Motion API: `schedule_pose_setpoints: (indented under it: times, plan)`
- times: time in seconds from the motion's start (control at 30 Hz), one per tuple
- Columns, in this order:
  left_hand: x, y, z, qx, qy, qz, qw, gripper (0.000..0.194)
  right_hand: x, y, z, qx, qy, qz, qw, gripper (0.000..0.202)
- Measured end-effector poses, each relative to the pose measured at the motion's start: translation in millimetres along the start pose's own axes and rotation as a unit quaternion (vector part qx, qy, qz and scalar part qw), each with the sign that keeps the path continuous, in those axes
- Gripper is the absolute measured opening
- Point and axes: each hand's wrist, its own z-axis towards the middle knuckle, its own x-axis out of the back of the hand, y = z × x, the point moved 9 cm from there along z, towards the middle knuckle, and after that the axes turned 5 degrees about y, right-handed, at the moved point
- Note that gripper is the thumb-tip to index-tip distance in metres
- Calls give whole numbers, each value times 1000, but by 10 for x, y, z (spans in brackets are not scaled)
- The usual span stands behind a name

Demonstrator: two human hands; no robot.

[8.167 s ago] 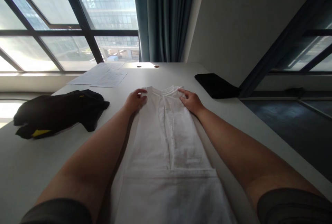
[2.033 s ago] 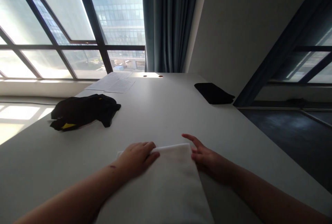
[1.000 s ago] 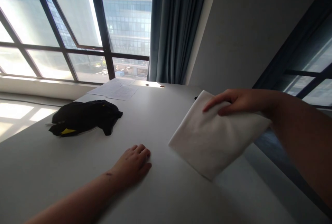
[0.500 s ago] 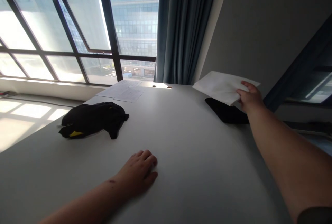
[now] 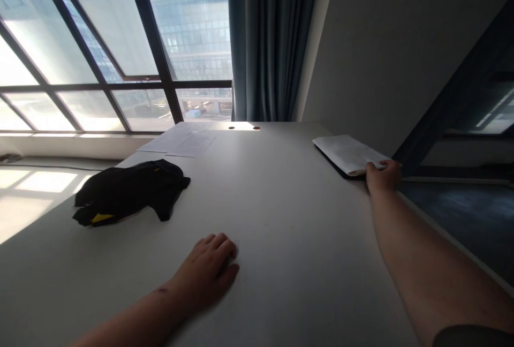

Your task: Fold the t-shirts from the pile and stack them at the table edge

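My right hand [image 5: 383,175] grips the near right corner of a flat white folded sheet [image 5: 349,153], thumb on top. Whether it is paper or cloth I cannot tell. The sheet lies over a flat black item [image 5: 333,165], of which only a thin dark edge shows, by the right edge of the table. My left hand [image 5: 211,266] rests palm down on the near middle of the table, fingers loosely bent and thumb apart, with nothing visible in it. Beyond it to the left lies a bunched black cloth item [image 5: 128,189] with a yellow patch.
The white table [image 5: 273,202] stretches away toward a blue curtain [image 5: 273,42]. Printed paper sheets [image 5: 188,143] lie at its far left, and two small round brown spots [image 5: 256,128] mark the far end. Windows [image 5: 132,106] stand at the left, a grey wall at the right.
The white sheet has come down from the air onto the black item, lowered by my right hand. My left hand stays on the table. The view has turned slightly right.
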Motion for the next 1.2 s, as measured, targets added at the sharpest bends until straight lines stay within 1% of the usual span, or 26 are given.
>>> schedule_pose_setpoints:
  times: [0.03, 0.07, 0.1, 0.13, 0.2, 0.23, 0.3, 0.33, 0.4, 0.47, 0.57, 0.63, 0.73, 0.8, 0.87, 0.93, 0.97, 1.1, 1.2]
  plan:
    - [5, 4, 1, -3, 0, -2, 1000, 10, 92, -21, -35, -12, 36, -50, 998, 23]
    - [15, 9, 3, -7, 1, -6, 1000, 10, 151, -50, -77, -25, 55, -82, 995, 20]
    - [29, 12, 4, -10, 2, -10, 1000, 10, 149, -83, -119, -34, 43, -99, 994, 16]
    - [45, 11, 8, -13, 4, -15, 1000, 10, 80, -126, -162, -32, -1, -112, 993, 13]
    - [80, -11, 27, -19, 8, -26, 999, 11, -54, -178, -254, -30, -83, -136, 987, 12]
    - [104, -38, 44, -20, 15, -29, 999, 11, -96, -186, -295, -31, -110, -148, 982, 13]
    - [180, -150, 94, -15, 44, -19, 999, 14, -130, -186, -358, -29, -134, -167, 976, 17]
    - [238, -243, 122, -3, 69, -3, 998, 17, -133, -186, -386, -25, -139, -175, 974, 21]
    - [397, -492, 170, 35, 134, 45, 989, 23, -135, -208, -449, -2, -142, -183, 973, 26]
    - [582, -782, 194, 76, 201, 99, 972, 29, -140, -279, -530, 40, -135, -180, 974, 28]
    - [829, -1268, 194, 152, 274, 172, 934, 41, -159, -413, -682, 99, -106, -161, 976, 20]
    - [981, -1600, 145, 224, 313, 211, 898, 54, -192, -505, -795, 134, -91, -136, 977, 14]
    - [1161, -1976, 29, 306, 357, 231, 852, 72, -262, -633, -981, 190, -99, -92, 972, 13]
    - [1246, -2174, -70, 354, 372, 215, 831, 77, -288, -681, -1099, 214, -118, -74, 967, 16]
    - [1297, -2352, -173, 403, 371, 184, 816, 80, -277, -706, -1204, 225, -136, -59, 963, 19]
    - [1324, -2490, -251, 440, 361, 156, 808, 77, -223, -718, -1296, 226, -144, -45, 962, 21]
    - [1335, -2539, -274, 450, 355, 147, 806, 73, -188, -725, -1342, 224, -146, -39, 963, 21]
    - [1354, -2644, -315, 467, 337, 126, 808, 46, -82, -824, -1566, 235, -172, -21, 956, 24]
    - [1404, -2606, -330, 461, 345, 132, 807, 39, -64, -961, -1738, 252, -205, -10, 946, 26]
